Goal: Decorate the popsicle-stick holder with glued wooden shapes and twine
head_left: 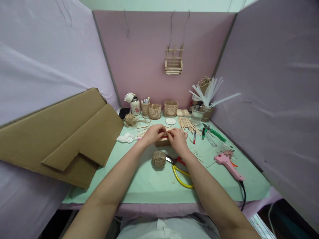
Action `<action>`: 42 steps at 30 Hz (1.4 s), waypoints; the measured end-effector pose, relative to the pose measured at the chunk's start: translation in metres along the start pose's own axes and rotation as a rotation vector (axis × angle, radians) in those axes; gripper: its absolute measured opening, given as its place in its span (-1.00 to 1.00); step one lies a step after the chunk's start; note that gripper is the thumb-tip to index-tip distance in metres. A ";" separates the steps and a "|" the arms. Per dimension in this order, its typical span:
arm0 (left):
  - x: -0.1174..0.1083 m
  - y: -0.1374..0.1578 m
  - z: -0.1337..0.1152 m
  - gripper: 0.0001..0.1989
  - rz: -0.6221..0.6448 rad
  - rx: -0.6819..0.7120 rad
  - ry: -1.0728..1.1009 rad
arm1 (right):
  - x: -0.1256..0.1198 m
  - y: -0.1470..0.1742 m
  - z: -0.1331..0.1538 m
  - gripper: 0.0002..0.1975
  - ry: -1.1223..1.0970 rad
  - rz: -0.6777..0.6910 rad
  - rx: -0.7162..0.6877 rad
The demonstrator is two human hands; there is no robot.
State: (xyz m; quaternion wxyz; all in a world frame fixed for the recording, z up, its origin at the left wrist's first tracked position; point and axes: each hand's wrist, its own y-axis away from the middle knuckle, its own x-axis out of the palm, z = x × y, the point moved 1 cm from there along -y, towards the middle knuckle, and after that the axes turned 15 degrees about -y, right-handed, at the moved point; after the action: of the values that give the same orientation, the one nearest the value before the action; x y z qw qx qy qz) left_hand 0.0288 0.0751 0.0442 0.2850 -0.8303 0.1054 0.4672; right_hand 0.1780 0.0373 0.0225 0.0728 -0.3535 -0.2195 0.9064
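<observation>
My left hand (156,132) and my right hand (176,136) meet over a small brown box (163,142) at the middle of the table. The fingers of both hands are pinched together at its top, and whatever lies between the fingertips is too small to make out. A bit of red shows on the box under my fingers. Just in front of the box sits a ball of twine (159,159). Scissors (182,174) with red and yellow handles lie beside it, partly covered by my right forearm.
Pink glue gun (230,167), green-handled pliers (215,133), red marker (194,137) and wooden sticks (188,124) lie rightward. Behind stand a plastic cup (196,115), stick-filled basket (155,112) and jar (135,106). Cardboard (62,139) leans at left; loose twine (131,120) lies near it.
</observation>
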 end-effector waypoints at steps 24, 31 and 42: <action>0.004 0.002 -0.003 -0.84 -0.027 -0.087 0.077 | -0.001 0.000 -0.003 -0.79 -0.003 -0.002 -0.129; 0.010 0.003 -0.001 -0.72 -0.056 -0.088 0.157 | -0.003 0.004 -0.003 -0.75 -0.031 0.059 -0.168; 0.005 0.002 -0.006 -0.82 -0.034 -0.102 0.110 | -0.025 0.008 0.001 -0.81 -0.057 -0.039 -0.005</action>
State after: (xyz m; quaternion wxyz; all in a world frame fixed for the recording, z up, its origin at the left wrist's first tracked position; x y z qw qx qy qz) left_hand 0.0350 0.0707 0.0416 0.2442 -0.8699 0.0829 0.4205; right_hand 0.1965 0.0231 0.0347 0.0833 -0.3232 -0.2307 0.9140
